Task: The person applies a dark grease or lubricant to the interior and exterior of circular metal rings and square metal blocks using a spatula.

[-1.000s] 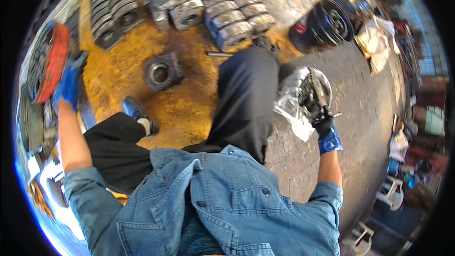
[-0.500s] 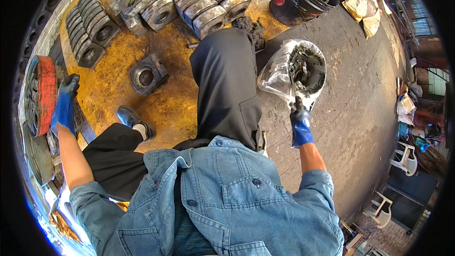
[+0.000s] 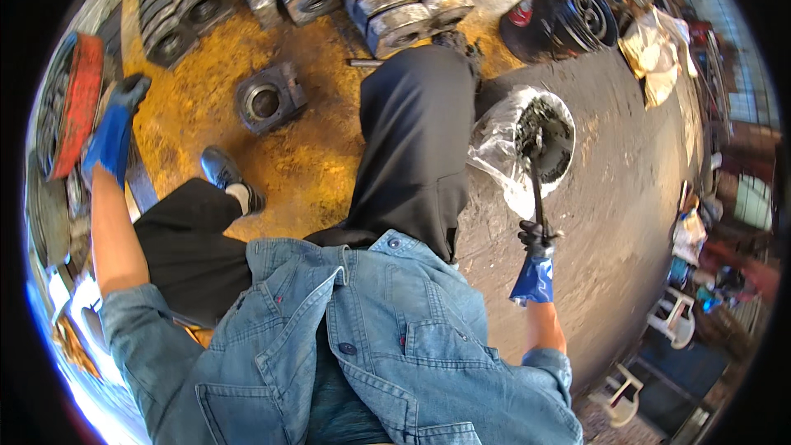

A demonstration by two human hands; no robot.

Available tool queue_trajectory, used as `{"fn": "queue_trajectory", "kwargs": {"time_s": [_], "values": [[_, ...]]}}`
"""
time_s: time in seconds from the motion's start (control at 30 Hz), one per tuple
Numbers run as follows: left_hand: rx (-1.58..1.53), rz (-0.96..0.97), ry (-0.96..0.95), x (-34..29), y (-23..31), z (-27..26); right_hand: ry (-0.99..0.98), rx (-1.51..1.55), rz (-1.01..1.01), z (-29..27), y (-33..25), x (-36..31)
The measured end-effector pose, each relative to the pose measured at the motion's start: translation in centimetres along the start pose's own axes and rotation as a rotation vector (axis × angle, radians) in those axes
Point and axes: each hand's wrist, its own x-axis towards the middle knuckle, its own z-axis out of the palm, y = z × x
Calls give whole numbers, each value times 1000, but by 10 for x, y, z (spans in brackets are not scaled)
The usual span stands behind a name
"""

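In a blue-and-black glove, my right hand (image 3: 537, 241) is closed round the handle of a long dark stick-like tool (image 3: 537, 189). Its far end is down in the dark grease-like paste (image 3: 540, 115) of a plastic-lined bucket (image 3: 498, 122), so its kind is hidden. My left hand (image 3: 129, 97), gloved alike, is out to the far left beside a red-rimmed round container (image 3: 85, 103). Its fingers are curled, and whether they hold anything is unclear. Between my feet and the stacks, a dark metal block (image 3: 288, 86) with a round bore lies on the yellow-stained floor.
Stacks of similar metal blocks (image 3: 387, 12) stand ahead, with more blocks (image 3: 185, 8) at the far left. A black bucket (image 3: 535, 29) of ring parts and pale sacks (image 3: 651, 53) are at the far right. White chairs (image 3: 674, 319) stand at the right edge.
My right hand has drawn back toward me, exposing more of the tool, whose end stays in the bucket. The view has shifted; my left hand remains beside the red-rimmed container.
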Motion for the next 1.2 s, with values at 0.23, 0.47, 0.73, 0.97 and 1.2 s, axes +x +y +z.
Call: {"fn": "queue_trajectory", "kwargs": {"time_s": [0.23,0.47,0.73,0.97,1.2], "values": [[487,182,4,-53,116,46,-162,716,282,-21,22,-21],[416,213,118,-97,173,75,-37,699,91,-34,-94,17],[299,221,170,-104,192,77,-424,297,-346,178,-404,45],[216,266,160,-93,201,81,-643,-182,-25,481,-340,30],[113,300,172,-95,189,67,-829,-286,129,601,-195,-23]]}}
